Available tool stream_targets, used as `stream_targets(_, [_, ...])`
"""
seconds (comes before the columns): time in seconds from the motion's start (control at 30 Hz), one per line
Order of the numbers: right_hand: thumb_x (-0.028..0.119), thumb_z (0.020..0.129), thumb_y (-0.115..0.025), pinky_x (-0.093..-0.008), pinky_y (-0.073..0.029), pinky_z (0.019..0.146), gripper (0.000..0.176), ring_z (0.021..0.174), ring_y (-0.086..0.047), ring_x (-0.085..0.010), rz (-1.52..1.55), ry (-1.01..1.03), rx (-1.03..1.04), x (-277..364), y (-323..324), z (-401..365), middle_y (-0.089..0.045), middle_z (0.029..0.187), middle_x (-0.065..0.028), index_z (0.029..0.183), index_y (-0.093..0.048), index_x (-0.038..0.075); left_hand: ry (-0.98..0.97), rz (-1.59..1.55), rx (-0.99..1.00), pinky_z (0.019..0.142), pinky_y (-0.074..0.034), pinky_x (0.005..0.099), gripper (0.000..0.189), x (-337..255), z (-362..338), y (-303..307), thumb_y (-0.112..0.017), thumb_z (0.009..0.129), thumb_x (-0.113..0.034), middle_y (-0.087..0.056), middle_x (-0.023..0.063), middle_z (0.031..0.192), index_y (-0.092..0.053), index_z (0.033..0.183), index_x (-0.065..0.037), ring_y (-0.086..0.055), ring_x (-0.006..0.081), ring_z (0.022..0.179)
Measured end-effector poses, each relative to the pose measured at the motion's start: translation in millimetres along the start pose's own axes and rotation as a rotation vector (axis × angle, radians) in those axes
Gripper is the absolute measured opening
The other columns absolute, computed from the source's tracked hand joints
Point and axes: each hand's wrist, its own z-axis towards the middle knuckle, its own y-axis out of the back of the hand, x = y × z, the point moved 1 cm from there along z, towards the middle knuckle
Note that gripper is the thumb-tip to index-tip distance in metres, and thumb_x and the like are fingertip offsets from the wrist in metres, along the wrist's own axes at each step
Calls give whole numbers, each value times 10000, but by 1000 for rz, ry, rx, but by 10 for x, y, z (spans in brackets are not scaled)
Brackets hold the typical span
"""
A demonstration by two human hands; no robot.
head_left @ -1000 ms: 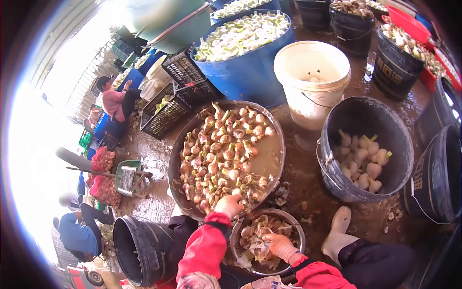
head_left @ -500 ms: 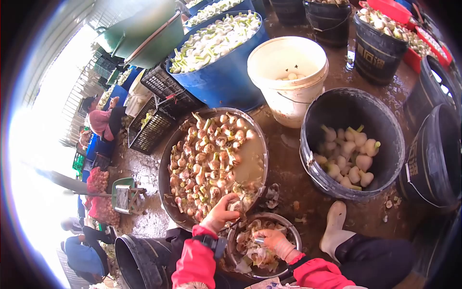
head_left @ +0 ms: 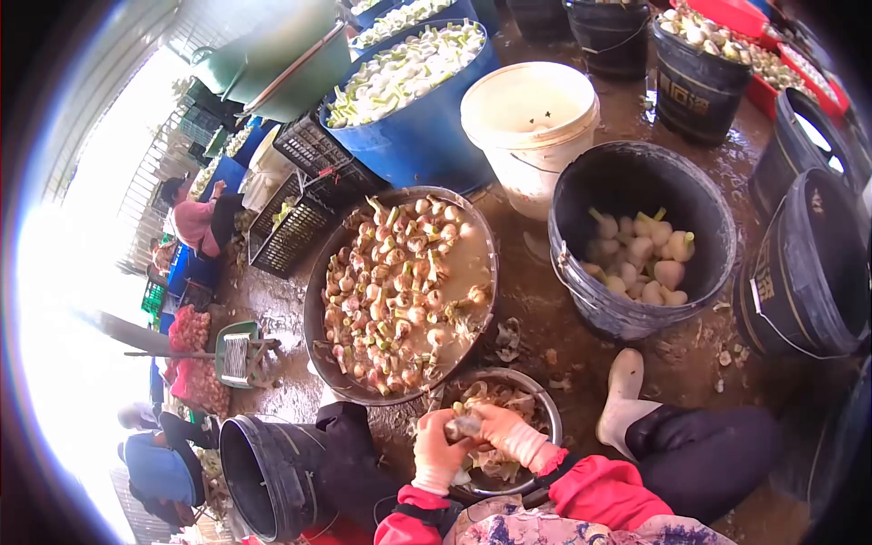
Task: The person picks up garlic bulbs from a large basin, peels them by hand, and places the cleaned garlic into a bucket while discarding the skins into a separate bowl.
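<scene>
My left hand [head_left: 438, 447] and my right hand [head_left: 507, 431] are together over a metal bowl [head_left: 556, 420] of papery garlic peelings [head_left: 501, 465]. The left fingers are closed around a garlic bulb [head_left: 457, 409], mostly hidden by the hands. My right hand is closed on a short silvery tool [head_left: 465, 428] pressed against the bulb; its exact kind is not clear. Just beyond the bowl, a wide round tub [head_left: 313, 318] holds many unpeeled garlic bulbs [head_left: 391, 282] in muddy water. A black bucket [head_left: 636, 313] with peeled white bulbs [head_left: 640, 254] stands to the right.
A white bucket [head_left: 536, 168] and a blue tub [head_left: 400, 150] heaped with peeled garlic stand behind. Black crates [head_left: 291, 232] and a small stool [head_left: 238, 354] are at left. More black buckets [head_left: 808, 263] line the right. Two people [head_left: 195, 222] sit at far left. The floor is wet.
My left hand has drawn back from the tub's edge with a bulb and met my right hand over the bowl. The view has shifted slightly.
</scene>
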Motion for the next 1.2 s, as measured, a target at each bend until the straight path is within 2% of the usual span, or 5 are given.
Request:
stream_targets(0.33, [91, 837, -651, -258, -463, 827, 342, 903, -592, -127, -365, 672, -99, -201, 175, 155, -660, 1049, -59, 1171, -595, 47, 505, -1553, 269, 909, -480, 399, 441, 319, -183, 27, -668, 792, 25, -597, 142, 1074, -515, 1185, -102, -596, 280, 1000])
stream_targets(0.47, [141, 810, -639, -297, -484, 792, 318, 887, -652, -210, -1138, 327, -379, -172, 417, 154, -657, 1046, -147, 1126, -632, 107, 535, -1703, 107, 922, -471, 420, 470, 115, -206, 201, -661, 792, 34, -594, 134, 1095, -517, 1212, -120, -592, 291, 1008])
stream_targets(0.67, [105, 856, -635, -259, -470, 795, 293, 914, -570, -89, -63, 344, -133, -218, 22, 147, -674, 1009, -39, 1137, -610, 25, 243, -927, 140, 903, -440, 294, 634, 174, -186, -34, -747, 738, -12, -550, 78, 1132, -438, 1291, -25, -545, 167, 999])
stream_targets(1.07, [-49, 758, -490, -265, -464, 837, 433, 950, -625, -187, -328, 348, -484, -298, 48, 201, -672, 1020, -130, 1160, -609, 59, -230, 115, 82, 867, -474, 387, 569, -29, -123, -167, -762, 674, -98, -538, 140, 1210, -532, 1195, -100, -541, 336, 1072])
stream_targets(1.2, [-66, 777, -509, -248, -437, 911, 420, 1037, -577, -144, -273, 649, -271, -249, 146, 202, -647, 1107, -84, 1171, -609, 39, 605, -1487, 3, 625, -577, 343, 322, 12, -61, -67, -559, 924, -248, -616, 81, 1042, -503, 1202, -95, -640, 211, 795])
